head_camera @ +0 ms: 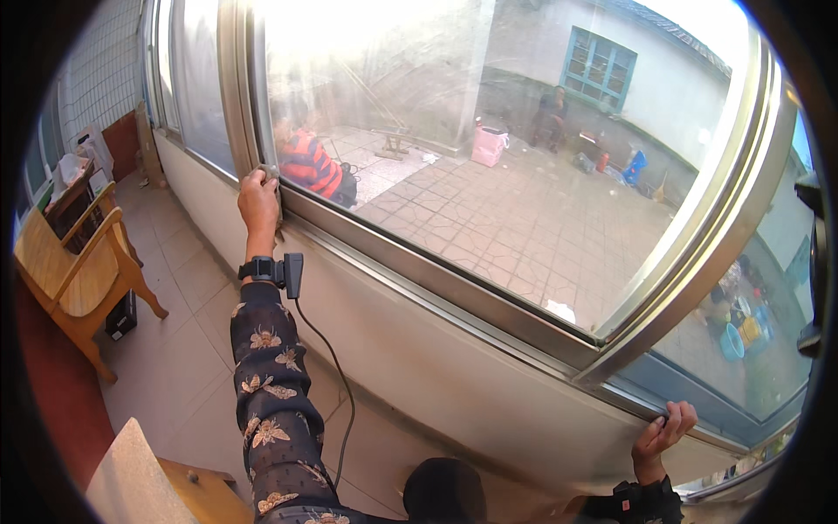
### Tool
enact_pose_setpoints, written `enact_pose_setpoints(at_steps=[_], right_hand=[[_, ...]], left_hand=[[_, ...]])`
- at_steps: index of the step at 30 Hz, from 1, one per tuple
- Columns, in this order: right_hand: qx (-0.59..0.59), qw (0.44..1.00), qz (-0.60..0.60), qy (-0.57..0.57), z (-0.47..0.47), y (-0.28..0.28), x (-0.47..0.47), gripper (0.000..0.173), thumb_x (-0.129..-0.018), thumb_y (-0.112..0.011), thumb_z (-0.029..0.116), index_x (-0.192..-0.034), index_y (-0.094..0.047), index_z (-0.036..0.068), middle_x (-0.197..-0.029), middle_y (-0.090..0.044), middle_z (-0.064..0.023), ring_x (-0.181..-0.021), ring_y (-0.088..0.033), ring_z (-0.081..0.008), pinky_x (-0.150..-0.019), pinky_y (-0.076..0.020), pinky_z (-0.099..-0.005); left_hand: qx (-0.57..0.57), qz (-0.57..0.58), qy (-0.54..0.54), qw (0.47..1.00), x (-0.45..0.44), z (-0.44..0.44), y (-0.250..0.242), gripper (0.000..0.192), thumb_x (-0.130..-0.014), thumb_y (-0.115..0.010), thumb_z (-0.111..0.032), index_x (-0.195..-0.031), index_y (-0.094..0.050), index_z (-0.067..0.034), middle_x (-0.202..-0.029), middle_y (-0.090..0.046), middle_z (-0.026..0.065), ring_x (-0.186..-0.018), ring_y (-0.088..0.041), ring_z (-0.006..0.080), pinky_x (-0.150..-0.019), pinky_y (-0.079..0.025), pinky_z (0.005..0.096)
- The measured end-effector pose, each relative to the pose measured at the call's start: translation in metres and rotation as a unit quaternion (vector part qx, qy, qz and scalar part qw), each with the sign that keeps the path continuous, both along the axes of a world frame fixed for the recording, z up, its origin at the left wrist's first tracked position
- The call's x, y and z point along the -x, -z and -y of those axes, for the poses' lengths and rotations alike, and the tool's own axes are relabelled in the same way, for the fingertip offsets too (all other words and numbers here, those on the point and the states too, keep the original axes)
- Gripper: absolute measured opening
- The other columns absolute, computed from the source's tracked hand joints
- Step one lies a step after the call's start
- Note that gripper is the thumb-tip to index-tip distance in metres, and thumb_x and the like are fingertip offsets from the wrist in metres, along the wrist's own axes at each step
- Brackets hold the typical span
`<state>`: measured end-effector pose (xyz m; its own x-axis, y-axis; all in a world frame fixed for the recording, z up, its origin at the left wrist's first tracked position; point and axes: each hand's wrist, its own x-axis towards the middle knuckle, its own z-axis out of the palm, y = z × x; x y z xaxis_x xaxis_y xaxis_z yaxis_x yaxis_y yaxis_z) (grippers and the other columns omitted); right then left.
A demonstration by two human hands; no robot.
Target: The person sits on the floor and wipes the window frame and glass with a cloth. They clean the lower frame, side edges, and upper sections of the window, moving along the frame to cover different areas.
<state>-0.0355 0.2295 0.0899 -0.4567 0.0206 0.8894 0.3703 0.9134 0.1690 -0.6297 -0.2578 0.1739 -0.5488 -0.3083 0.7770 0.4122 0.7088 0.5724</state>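
My left hand (258,206) is closed on a greyish cloth (279,196), pressed against the lower left corner of a metal-framed sliding window (432,249). A strapped device with a cable sits on that wrist. At the lower right, my right hand (661,437) rests with curled fingers on the metal window sill track (638,405); nothing shows in its grasp. The glass pane (419,183) between the hands bears smears and hazy streaks.
Wooden chairs (85,262) stand on the tiled floor at the left, with a black box (122,316) beneath. Through the glass are a courtyard, a person in a striped top (308,164), another seated person (550,118), a pink bag (489,145) and a blue basin (732,342).
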Motion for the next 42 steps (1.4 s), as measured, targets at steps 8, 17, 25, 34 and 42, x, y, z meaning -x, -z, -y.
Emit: enact_pose_setpoints(at_steps=[8, 17, 25, 34, 42], right_hand=[[0.001, 0.998, -0.018, -0.053, 0.007, -0.040, 0.073, 0.035, -0.072, -0.051, 0.002, -0.107, -0.055, 0.000, -0.104, -0.052, -0.0177, -0.099, -0.048, -0.0369, -0.091, -0.0364, -0.0495], [-0.020, 0.997, -0.017, -0.070, 0.019, -0.140, 0.138, 0.032, -0.072, -0.056, 0.003, -0.104, -0.060, 0.001, -0.104, -0.055, -0.0143, -0.100, -0.050, -0.0348, -0.089, -0.0363, -0.0469], [-0.008, 0.998, -0.012, -0.063, 0.024, -0.138, 0.143, 0.030, -0.073, -0.058, 0.007, -0.103, -0.062, 0.002, -0.105, -0.056, -0.0128, -0.101, -0.050, -0.0334, -0.088, -0.0361, -0.0459], [-0.012, 0.998, -0.019, -0.058, 0.030, -0.143, 0.143, 0.029, -0.072, -0.060, 0.010, -0.101, -0.063, 0.004, -0.103, -0.057, -0.0105, -0.099, -0.052, -0.0316, -0.084, -0.0369, -0.0453], [-0.015, 0.998, -0.017, -0.065, 0.029, -0.144, 0.142, 0.031, -0.072, -0.060, 0.008, -0.103, -0.062, 0.005, -0.103, -0.057, -0.0104, -0.099, -0.052, -0.0313, -0.084, -0.0362, -0.0458]], left_hand=[[0.023, -0.070, 0.165, 0.983, -0.058, -0.078, -0.003, 0.014, -0.077, -0.070, -0.002, -0.083, -0.058, 0.000, -0.088, -0.057, 0.0136, -0.084, -0.058, 0.0323, -0.075, -0.047, 0.0396], [-0.129, 0.010, 0.488, 0.863, -0.146, -0.176, -0.072, 0.012, -0.081, -0.071, 0.000, -0.089, -0.062, -0.002, -0.089, -0.060, 0.0049, -0.084, -0.059, 0.0164, -0.078, -0.048, 0.0290], [-0.585, 0.057, 0.664, 0.463, -0.172, -0.172, -0.094, 0.022, -0.100, -0.052, -0.017, -0.119, -0.056, -0.005, -0.110, -0.064, 0.0060, -0.099, -0.061, 0.0196, -0.089, -0.051, 0.0353], [-0.357, -0.021, 0.392, 0.848, -0.186, -0.191, -0.144, 0.020, -0.088, -0.066, -0.002, -0.105, -0.056, -0.001, -0.099, -0.062, 0.0055, -0.085, -0.059, 0.0129, -0.078, -0.050, 0.0259], [-0.075, -0.282, 0.278, 0.915, -0.191, -0.260, -0.176, 0.020, -0.077, -0.074, -0.002, -0.095, -0.067, -0.004, -0.095, -0.062, 0.0108, -0.091, -0.060, 0.0296, -0.080, -0.049, 0.0379]])
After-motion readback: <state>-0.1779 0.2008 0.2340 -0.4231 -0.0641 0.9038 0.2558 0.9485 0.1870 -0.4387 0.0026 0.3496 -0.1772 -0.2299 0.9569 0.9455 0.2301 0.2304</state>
